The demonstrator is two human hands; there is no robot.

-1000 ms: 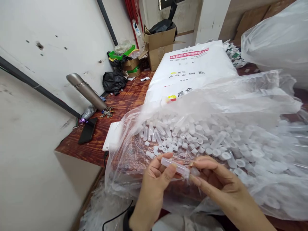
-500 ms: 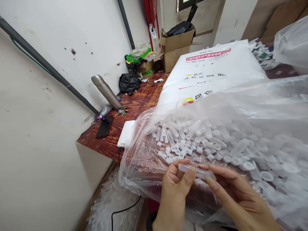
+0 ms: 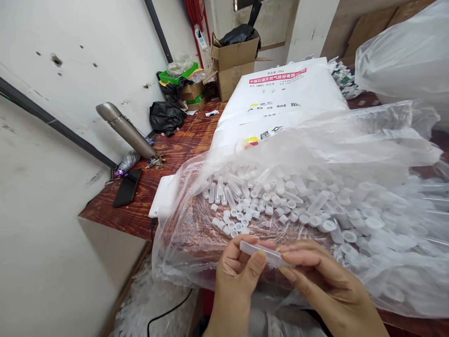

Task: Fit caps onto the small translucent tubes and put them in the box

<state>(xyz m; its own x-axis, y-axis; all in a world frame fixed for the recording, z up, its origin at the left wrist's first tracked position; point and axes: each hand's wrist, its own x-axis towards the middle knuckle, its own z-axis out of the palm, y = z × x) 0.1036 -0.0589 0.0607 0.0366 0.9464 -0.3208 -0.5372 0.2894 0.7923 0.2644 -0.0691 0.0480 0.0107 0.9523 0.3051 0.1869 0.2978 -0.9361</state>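
Observation:
Between my two hands lies a translucent plastic tube (image 3: 261, 251), held nearly level above the near edge of the table. My left hand (image 3: 238, 271) pinches its left part between thumb and fingers. The fingertips of my right hand (image 3: 319, 271) close round its right end and hide it, so I cannot tell whether a cap sits there. Just beyond, a clear plastic bag (image 3: 178, 224) lies spread out with many loose white caps (image 3: 239, 216) and more translucent tubes (image 3: 229, 197) on it.
Left on the wooden table (image 3: 185, 140) are a white box-like device (image 3: 162, 196), a black phone (image 3: 128, 188), keys (image 3: 156, 161) and a leaning metal flask (image 3: 126, 131). Behind the parts lies a printed white sack (image 3: 280, 93). A cardboard box (image 3: 233, 61) stands farther back.
The view has swung to the right, so everything sits farther left. Both hands keep the tube pinched, and the right fingers are drawn closer together round its end.

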